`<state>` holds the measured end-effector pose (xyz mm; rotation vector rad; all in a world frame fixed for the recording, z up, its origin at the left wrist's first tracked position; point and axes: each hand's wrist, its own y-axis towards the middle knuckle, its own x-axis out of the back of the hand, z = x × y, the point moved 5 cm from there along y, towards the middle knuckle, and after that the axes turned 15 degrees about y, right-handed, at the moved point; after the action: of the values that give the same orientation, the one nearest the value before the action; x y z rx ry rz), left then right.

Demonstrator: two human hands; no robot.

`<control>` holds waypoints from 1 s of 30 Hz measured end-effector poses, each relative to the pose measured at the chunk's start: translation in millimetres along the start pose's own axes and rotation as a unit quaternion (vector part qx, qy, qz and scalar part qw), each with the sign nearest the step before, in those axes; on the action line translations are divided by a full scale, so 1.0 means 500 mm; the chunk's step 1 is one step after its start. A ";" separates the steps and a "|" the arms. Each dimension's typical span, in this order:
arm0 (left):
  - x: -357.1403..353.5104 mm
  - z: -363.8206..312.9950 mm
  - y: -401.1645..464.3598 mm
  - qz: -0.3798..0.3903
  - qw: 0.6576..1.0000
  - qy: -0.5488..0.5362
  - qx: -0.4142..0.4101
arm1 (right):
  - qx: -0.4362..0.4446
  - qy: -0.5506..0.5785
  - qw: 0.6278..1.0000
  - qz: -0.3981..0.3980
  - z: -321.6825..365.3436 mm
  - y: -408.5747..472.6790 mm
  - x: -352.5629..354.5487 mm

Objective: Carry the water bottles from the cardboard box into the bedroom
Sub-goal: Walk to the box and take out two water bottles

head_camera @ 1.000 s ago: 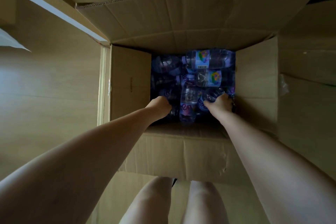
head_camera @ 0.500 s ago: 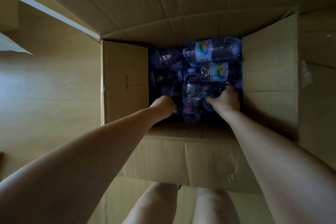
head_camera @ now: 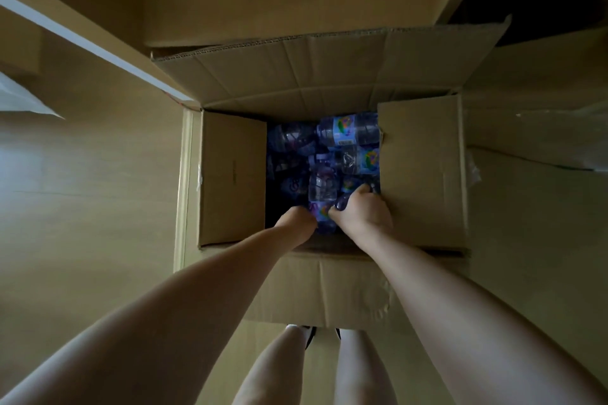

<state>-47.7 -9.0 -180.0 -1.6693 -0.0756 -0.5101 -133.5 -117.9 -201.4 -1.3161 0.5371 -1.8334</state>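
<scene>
An open cardboard box (head_camera: 230,174) stands on the floor in front of me, with several clear water bottles with colourful labels (head_camera: 348,131) piled inside. Both my hands reach into its near end. My right hand (head_camera: 363,212) curls its fingers over a bottle (head_camera: 345,186) by the right wall. My left hand (head_camera: 296,222) is balled against the side of a more upright bottle (head_camera: 322,191) that rises between the two hands; its fingertips are hidden.
The box's far flap (head_camera: 329,76) stands open and its right flap (head_camera: 424,174) leans in over the bottles. A wooden floor (head_camera: 82,191) lies to the left, more cardboard (head_camera: 543,207) to the right. My legs (head_camera: 312,371) are just behind the box.
My hands have drawn closer together around the middle bottle, which sits higher now. The right flap has swung in over the bottles, and the view has pulled back from the box.
</scene>
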 end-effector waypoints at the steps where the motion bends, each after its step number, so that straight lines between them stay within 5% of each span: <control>1: 0.003 0.002 0.001 0.008 1.000 -0.021 0.008 | -0.002 0.003 1.000 -0.004 0.004 -0.006 0.004; 7: 0.003 0.009 -0.025 0.053 0.965 -0.240 0.094 | -0.005 0.046 0.998 -0.037 0.039 -0.033 0.038; 13: 0.012 -0.002 -0.061 0.105 0.884 -0.443 0.107 | -0.092 0.247 0.964 0.009 0.081 -0.048 0.042; 16: 0.040 -0.023 -0.068 0.163 0.820 -0.546 0.048 | -0.123 0.373 0.919 0.037 0.111 -0.061 0.028; 19: 0.085 -0.028 -0.067 0.168 0.775 -0.610 -0.011 | -0.134 0.537 0.822 0.134 0.127 -0.090 0.011; 22: 0.114 -0.014 -0.066 0.143 0.773 -0.618 -0.008 | -0.141 0.570 0.766 0.260 0.120 -0.114 0.002; 25: 0.127 -0.007 -0.069 0.120 0.768 -0.629 -0.018 | -0.140 0.532 0.764 0.335 0.105 -0.115 0.003; 30: 0.141 0.006 -0.058 -0.038 0.882 -0.469 -0.029 | -0.126 0.488 0.828 0.245 0.098 -0.070 0.022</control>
<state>6.8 -18.2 -127.1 -1.8408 -0.8423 0.2883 -102.5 -100.7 -151.5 -0.1958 1.5353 -1.8999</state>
